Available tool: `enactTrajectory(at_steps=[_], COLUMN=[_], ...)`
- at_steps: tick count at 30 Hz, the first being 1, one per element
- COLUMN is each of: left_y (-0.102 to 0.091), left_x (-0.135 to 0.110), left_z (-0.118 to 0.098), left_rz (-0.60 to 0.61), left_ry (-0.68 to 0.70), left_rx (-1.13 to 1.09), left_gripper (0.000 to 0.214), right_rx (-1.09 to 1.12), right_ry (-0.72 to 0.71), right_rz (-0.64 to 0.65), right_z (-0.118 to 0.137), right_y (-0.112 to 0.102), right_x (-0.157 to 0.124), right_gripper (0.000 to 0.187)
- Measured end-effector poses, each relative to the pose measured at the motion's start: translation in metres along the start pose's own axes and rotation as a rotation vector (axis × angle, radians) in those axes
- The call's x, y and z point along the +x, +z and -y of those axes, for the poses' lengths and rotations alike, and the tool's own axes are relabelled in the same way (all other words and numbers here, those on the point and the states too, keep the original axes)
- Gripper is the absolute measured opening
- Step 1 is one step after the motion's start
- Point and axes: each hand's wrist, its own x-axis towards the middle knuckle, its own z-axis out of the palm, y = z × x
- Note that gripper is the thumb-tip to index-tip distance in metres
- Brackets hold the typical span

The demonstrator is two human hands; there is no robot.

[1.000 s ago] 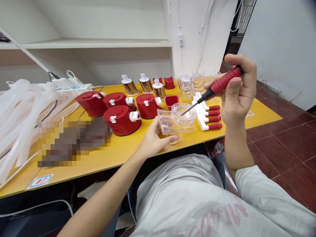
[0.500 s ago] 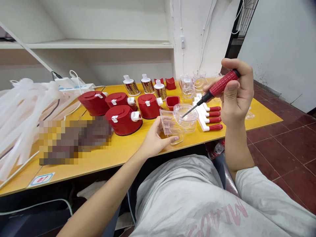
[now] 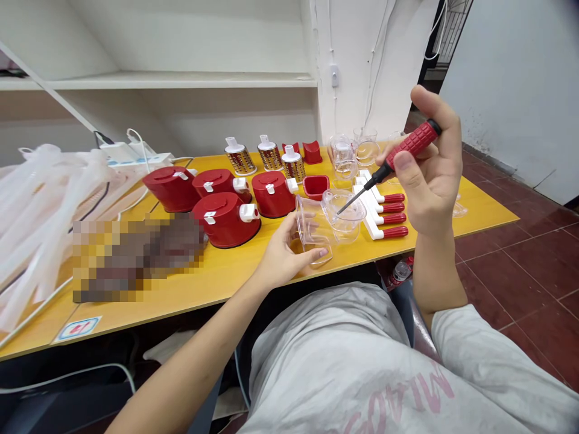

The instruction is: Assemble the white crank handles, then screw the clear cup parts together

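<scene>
2 grips | left hand (image 3: 283,256) low, clasping clear housing (image 3: 346,230) | right hand (image 3: 429,193) raised, fingers round screwdriver (image 3: 411,146)

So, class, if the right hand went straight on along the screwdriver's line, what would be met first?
Probably the clear plastic part held in the left hand, met by the screwdriver; depth is unclear, so they may be touching.
</scene>
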Motion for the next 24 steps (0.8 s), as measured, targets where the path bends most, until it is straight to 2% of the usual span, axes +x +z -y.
enactTrajectory(at_steps=[7,11,17,24], left_y=[0.0,0.0,0.0,0.001], left_x=[0.0,-0.001,0.0,-0.001], left_z=[0.002,0.001,0.0,0.0], left_rz=[0.009,-0.001,0.011,0.002], left_ry=[-0.023,-0.026,-0.013,-0.023], left_rx=[-0.029,-0.023,0.012,0.001], left_gripper=[0.08,0.082,0.079,0.082], right_rx=[-0.051,-0.058,-0.057,0.013], right_ry=[0.147,0.162,0.173,0.192], right_rz=[0.046,0.056,-0.008,0.048], right_z=[-0.004,-0.004,0.002,0.0], right_y=[-0.001,0.003,0.016,0.016], right_x=[-0.004,-0.003,-0.003,-0.004], right_gripper=[0.089,0.102,0.105,0.093])
